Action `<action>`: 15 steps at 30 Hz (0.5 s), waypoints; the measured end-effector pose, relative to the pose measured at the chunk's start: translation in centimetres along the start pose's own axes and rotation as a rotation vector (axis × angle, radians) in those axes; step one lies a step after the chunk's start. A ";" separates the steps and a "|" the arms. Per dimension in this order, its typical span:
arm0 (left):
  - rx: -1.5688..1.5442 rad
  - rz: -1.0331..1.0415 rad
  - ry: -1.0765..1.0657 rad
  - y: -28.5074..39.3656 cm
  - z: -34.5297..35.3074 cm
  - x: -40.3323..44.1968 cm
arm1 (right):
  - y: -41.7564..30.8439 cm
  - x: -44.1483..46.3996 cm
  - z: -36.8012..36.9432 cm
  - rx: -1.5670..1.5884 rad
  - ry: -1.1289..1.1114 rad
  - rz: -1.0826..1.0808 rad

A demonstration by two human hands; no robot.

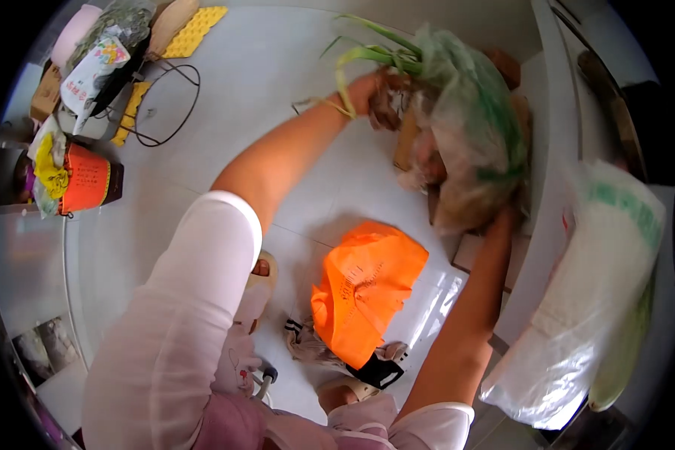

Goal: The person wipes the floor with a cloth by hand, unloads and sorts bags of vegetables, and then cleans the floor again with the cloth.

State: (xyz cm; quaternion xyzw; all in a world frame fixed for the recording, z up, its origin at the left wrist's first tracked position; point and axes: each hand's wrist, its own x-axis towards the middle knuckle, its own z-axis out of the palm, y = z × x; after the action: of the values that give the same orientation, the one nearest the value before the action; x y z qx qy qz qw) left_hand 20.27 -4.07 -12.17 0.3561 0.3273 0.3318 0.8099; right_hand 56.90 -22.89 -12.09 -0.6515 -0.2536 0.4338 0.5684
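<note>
A translucent plastic bag (469,127) with green print bulges with contents, beside the wall at the upper right. Long green leaves like scallions (382,54) stick out of its far left side. My left hand (373,91) is closed on the bag's left edge, just below the leaves, and one yellowish leaf hangs over the wrist. Low on the bag's near right side is my right hand (505,219), touching it; its fingers are hidden behind the plastic. Brown and reddish items show dimly through the bag.
An orange bag (367,289) lies on the tiled floor (165,180) by my feet. At right, a white plastic bag (577,315) hangs beside a counter edge. An orange-red box (86,178), yellow foam strips (195,32) and a looped black cable (197,90) are at left.
</note>
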 end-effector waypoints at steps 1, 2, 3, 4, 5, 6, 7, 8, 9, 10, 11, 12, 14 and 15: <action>0.025 -0.139 0.091 -0.6 1.2 -0.2 | 0.8 0.3 -0.7 0.077 -0.060 0.039; 0.042 -0.260 0.169 -1.1 2.4 -0.7 | 1.1 0.0 -1.2 0.154 -0.128 0.090; -0.177 -0.246 0.098 -3.7 1.1 0.2 | 1.6 -0.3 -2.1 0.213 -0.195 0.138; -0.151 -0.243 0.031 -3.8 1.4 -1.8 | 1.8 -0.8 -3.0 0.225 -0.235 0.163; -0.104 -0.104 0.021 -5.3 1.1 -2.4 | 1.7 -1.3 -3.7 0.217 -0.275 0.180; 0.017 -0.162 0.042 -5.2 1.7 -3.4 | 1.0 -2.2 -4.2 0.110 -0.212 0.148; 0.138 -0.222 0.056 -5.1 2.3 -4.4 | 0.5 -3.1 -4.8 0.001 -0.146 0.123; 0.255 -0.285 0.063 -5.0 2.9 -5.3 | -1.1 -5.1 -2.7 0.098 -0.122 0.202; 0.297 -0.304 0.063 -5.3 3.1 -5.5 | -2.1 -6.3 -1.5 0.188 -0.078 0.278; 0.338 -0.323 0.062 -5.5 3.4 -5.9 | -1.9 -6.4 -0.8 0.111 -0.042 0.262; 0.275 -0.262 0.085 -6.4 3.6 -6.0 | -1.9 -6.5 -0.3 0.033 -0.003 0.241; 0.216 -0.201 0.106 -7.2 3.3 -5.4 | -1.7 -6.7 0.2 -0.040 0.038 0.220; 0.194 -0.144 0.133 -8.4 2.0 -4.4 | -1.6 -6.6 0.9 -0.035 -0.045 0.184; 0.194 -0.181 0.180 -6.5 3.2 -6.2 | -1.0 -6.3 0.6 -0.024 -0.084 0.163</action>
State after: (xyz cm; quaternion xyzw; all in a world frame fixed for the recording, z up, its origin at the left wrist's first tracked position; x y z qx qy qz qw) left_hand 21.14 -13.41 -13.80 0.3705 0.4598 0.2547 0.7658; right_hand 53.40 -27.51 -9.33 -0.6580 -0.2285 0.5025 0.5122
